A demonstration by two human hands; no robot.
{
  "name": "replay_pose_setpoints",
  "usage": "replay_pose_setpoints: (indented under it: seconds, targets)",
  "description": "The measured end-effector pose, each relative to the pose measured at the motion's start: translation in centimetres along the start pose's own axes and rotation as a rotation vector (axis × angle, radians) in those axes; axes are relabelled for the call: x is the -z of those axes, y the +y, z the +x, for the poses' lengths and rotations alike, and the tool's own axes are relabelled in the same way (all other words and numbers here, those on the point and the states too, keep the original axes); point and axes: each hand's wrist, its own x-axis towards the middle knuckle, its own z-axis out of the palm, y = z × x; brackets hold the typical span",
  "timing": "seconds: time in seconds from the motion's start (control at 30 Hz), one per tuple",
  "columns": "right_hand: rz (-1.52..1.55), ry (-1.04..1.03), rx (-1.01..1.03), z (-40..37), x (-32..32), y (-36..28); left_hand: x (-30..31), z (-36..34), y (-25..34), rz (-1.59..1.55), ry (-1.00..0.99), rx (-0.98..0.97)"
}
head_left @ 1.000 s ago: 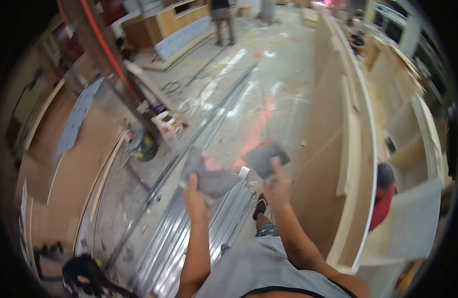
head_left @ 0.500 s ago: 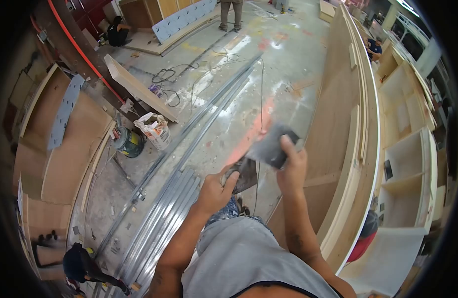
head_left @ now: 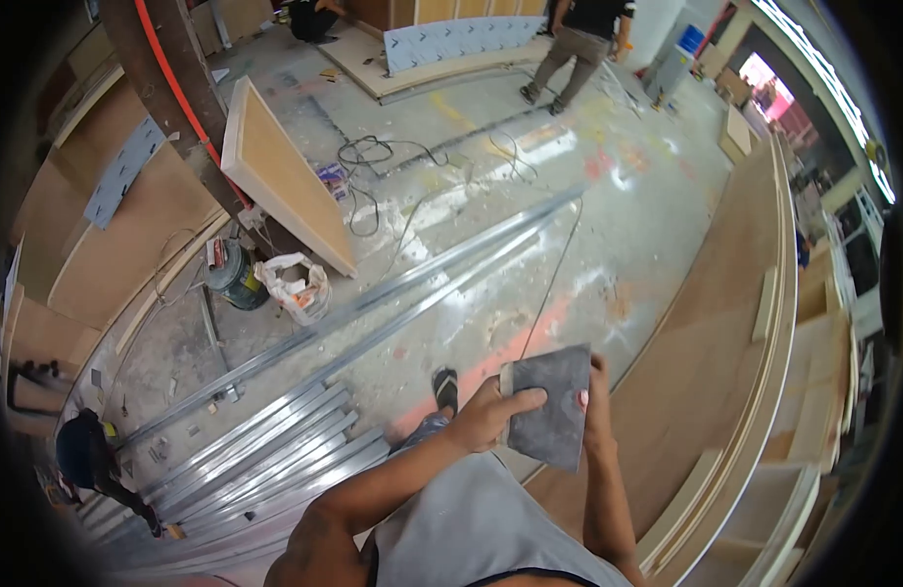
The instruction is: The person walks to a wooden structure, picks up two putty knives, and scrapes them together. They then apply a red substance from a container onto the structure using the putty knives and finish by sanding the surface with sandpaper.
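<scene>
While left hand [head_left: 484, 415] grips plate [head_left: 549, 416] | dull grey | flat | 4 corners

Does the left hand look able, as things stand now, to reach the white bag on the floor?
Probably not: the left hand grips the grey plate, and the white bag stands beyond the long metal rails.

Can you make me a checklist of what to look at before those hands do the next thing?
1. Left hand has the plate: ok, its thumb presses on the face.
2. Right hand has a grip too: cannot tell, it is at the plate's edge and partly hidden.
3. Plate's underside is clean: cannot tell, it faces away.
4. Floor is free of things to trip on: not ok, metal bars and a cable lie there.
5. Bucket is away from the hands: ok, it stands apart.
</scene>
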Motion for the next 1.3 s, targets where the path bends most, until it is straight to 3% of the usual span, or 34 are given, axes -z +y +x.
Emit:
replay_pose_setpoints:
  seconds: [0.03, 0.07, 0.13, 0.23, 0.33, 0.4, 0.47, 0.53, 0.6, 0.7, 0.87, 0.9, 0.97, 1.03, 1.07, 1.13, 1.2, 1.27, 1.3]
  targets:
    - [-0.353, 0.003, 0.415, 3.2, 1.0, -1.7, 0.3, 2.8, 1.8, 0.012, 0.049, -0.012]
    - [-0.475, -0.024, 0.641, 6.3, 1.7, -5.3, 0.7, 5.0, 3.3, 0.022, 0.106, -0.01]
    - [-0.896, -0.245, 0.904, 11.2, 3.1, -13.4, 1.7, 9.3, 6.6, 0.162, 0.134, -0.017]
    - [-1.324, -0.624, 0.972, 20.2, 3.3, -17.1, 2.1, 15.2, 11.4, 0.341, 0.223, -0.146]
    - [-1.418, -0.725, 0.969, 28.4, 4.3, -19.2, 4.0, 21.3, 14.7, 0.532, 0.267, -0.225]
    - [-1.36, -0.7, 1.013, 34.5, 3.3, -19.2, 5.2, 26.0, 15.7, 0.521, 0.372, -0.339]
    - [-1.249, -0.712, 1.187, 40.9, 2.0, -16.8, 6.5, 30.3, 17.6, 0.569, 0.367, -0.366]
    - [-1.263, -0.759, 1.266, 47.3, 2.5, -16.0, 7.3, 34.3, 21.0, 0.439, 0.36, -0.207]
    - [-1.253, -0.821, 1.149, 53.0, 2.9, -17.7, 7.6, 38.3, 23.6, 0.441, 0.4, -0.259]
    - [-1.133, -0.8, 1.275, 61.7, 0.3, -17.6, 6.1, 43.4, 27.6, 0.472, 0.524, -0.381]
    - [-1.076, -0.923, 1.356, 74.0, -3.3, -17.9, 11.7, 49.8, 34.4, 0.45, 0.669, -0.356]
    - [-1.07, -0.932, 1.359, 76.3, -4.9, -17.4, 13.6, 51.4, 35.1, 0.565, 0.729, -0.333]
    - [-0.891, -0.817, 1.444, 81.4, -9.1, -16.0, 16.0, 54.5, 38.4, 0.682, 0.787, -0.326]
    - [-0.943, -0.883, 1.369, 86.6, -11.9, -14.7, 17.5, 56.6, 43.6, 0.454, 0.771, -0.48]
    - [-0.996, -0.946, 1.273, 89.2, -13.6, -14.1, 19.8, 58.0, 45.8, 0.452, 0.785, -0.507]
    - [-0.969, -0.899, 1.275, 93.7, -17.8, -14.0, 25.2, 60.7, 50.0, 0.067, 0.705, -0.474]
    - [-0.601, -0.742, 1.187, 97.6, -22.6, -14.8, 29.5, 64.5, 54.2, -0.291, 0.645, -0.383]
    - [-0.296, -0.746, 1.162, 101.6, -28.5, -13.4, 31.1, 68.4, 58.3, -0.569, 0.497, -0.43]
    - [-0.205, -0.691, 1.117, 103.7, -31.7, -12.2, 32.7, 70.5, 60.7, -0.554, 0.47, -0.451]
